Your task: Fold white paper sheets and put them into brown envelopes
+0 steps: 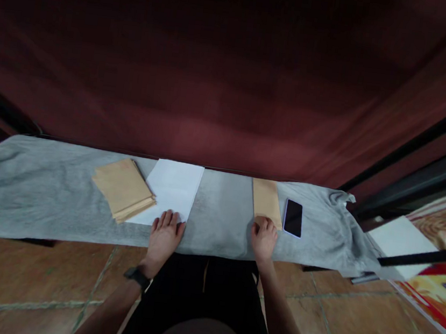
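Note:
My left hand [164, 236] lies with fingers stretched over the near edge of a stack of white paper [175, 185]. A pile of brown paper envelopes [125, 187] overlaps the left part of that stack. On the right, a narrow brown paper piece [266, 198], like a folded envelope or bag, lies lengthwise away from me. My right hand [264, 238] rests on its near end with the fingers curled. Whether those fingers pinch the paper or only press on it, I cannot tell.
A grey cloth [221, 215] covers the long narrow table. Just right of the brown paper lies a phone [293, 218] with a dark screen. A dark red curtain-like surface [222, 107] rises behind the table. At the far right are a white board [400, 243] and black bars.

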### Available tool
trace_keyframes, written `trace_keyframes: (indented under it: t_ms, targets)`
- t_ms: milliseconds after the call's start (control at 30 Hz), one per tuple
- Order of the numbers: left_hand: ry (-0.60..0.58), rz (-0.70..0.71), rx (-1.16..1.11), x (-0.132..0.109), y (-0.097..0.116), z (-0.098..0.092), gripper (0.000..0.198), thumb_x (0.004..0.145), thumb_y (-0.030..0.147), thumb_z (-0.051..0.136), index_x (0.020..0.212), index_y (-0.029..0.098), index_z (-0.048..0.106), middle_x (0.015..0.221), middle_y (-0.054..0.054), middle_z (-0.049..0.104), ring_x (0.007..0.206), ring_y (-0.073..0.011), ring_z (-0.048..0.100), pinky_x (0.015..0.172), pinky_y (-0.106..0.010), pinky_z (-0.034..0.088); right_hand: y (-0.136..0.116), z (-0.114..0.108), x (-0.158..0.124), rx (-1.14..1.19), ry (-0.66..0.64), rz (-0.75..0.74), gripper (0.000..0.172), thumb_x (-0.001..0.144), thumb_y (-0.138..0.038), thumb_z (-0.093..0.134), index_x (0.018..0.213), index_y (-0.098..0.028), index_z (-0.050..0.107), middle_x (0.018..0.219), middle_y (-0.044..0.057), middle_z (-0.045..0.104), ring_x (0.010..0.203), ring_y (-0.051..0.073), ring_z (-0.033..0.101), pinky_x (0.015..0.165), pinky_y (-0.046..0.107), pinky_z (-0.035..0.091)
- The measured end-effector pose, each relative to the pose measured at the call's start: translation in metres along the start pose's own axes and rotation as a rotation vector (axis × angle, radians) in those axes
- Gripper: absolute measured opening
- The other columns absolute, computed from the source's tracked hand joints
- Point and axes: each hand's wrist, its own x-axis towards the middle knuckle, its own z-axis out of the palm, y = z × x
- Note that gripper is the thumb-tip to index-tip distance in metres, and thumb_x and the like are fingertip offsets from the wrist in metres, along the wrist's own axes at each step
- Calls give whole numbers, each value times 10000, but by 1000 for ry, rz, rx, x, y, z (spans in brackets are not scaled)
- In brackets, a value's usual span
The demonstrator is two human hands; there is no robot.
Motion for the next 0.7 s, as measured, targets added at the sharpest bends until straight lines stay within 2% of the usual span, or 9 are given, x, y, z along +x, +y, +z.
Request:
trace_keyframes:
  t_ms: [133,233,300,367,433,500,600,700]
  targets:
    - [-55,73,-20,0,6,-7,380,978,310,423,1184,127,685,1324,-189,661,1283,-329,585,1109,-504,424,2,-1,-2,6,7,-5,336,975,-336,481,1222,-131,579,1216,176,612,1094,306,534,892,392,377]
    - [-64,125,-123,-4,3,-10,354,958,230,408,1165,174,689,1286,-143,693,1233,-296,624,1044,-456,486,2,-2,-2,17,10,-1,339,979,-348,469,1219,-138,582,1213,176,613,1095,308,532,888,393,372]
    - [-67,36,-202,-3,-2,-13,356,959,219,385,1133,188,694,1195,-137,731,1080,-283,694,909,-417,541,1,-1,-3,18,6,0,344,979,-349,466,1222,-135,583,1204,180,614,1098,311,529,889,397,371]
    - [-59,-136,-305,3,-9,-15,291,948,275,434,1009,199,708,977,-114,765,840,-253,717,746,-358,538,1,-1,-3,22,2,-2,347,976,-340,467,1227,-130,582,1201,185,612,1101,313,525,892,402,370]
    - [-23,-319,-513,13,-17,-16,183,869,355,573,804,214,670,718,-48,708,648,-203,650,632,-299,483,1,-1,-3,31,2,-1,343,970,-328,470,1228,-132,583,1208,186,608,1102,313,521,890,404,370]
    - [16,-446,-791,22,-24,-14,273,757,441,687,647,222,564,556,17,589,539,-152,554,554,-257,421,0,-1,-4,38,1,-1,334,966,-322,472,1220,-137,587,1214,185,606,1103,313,518,887,403,370]
    - [20,-503,-994,30,-33,-13,444,647,583,726,578,229,467,484,58,487,481,-115,479,510,-238,394,0,-3,-4,32,-10,-6,328,970,-320,468,1215,-138,587,1222,181,608,1110,311,515,893,401,366]
    - [17,-496,-1044,32,-39,-17,486,618,651,715,605,225,482,511,53,511,502,-118,509,535,-244,429,-1,-5,-4,13,-20,-4,328,978,-315,454,1218,-133,586,1227,180,609,1116,310,515,898,398,363]
